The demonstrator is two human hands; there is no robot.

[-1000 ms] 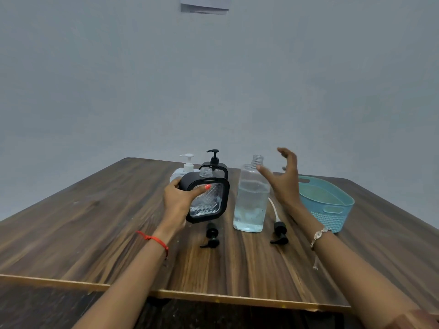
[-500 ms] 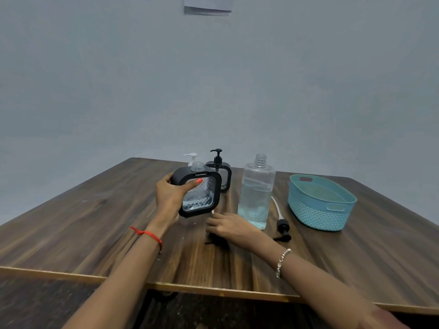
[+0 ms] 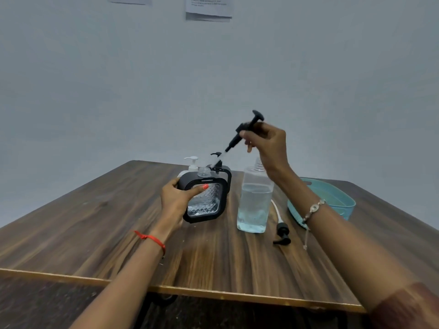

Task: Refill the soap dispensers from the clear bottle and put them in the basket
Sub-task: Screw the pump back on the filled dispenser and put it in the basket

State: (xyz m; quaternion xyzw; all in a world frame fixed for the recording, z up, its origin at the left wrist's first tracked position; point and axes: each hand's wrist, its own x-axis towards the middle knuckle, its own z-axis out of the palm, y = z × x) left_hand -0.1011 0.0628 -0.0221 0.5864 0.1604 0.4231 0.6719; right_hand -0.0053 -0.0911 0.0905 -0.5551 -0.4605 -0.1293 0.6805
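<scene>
With the left hand point(image 3: 175, 200) in a grip clamped round the black dispenser point(image 3: 205, 201) at frame centre, the right hand point(image 3: 266, 143), pinching the pump point(image 3: 245, 129) above, should steer its tube point(image 3: 219, 157) straight into the open neck point(image 3: 204, 172).

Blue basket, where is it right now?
In the head view, the blue basket sits on the right side of the table, just right of the clear bottle; a loose black pump lies in front, between them.
</scene>
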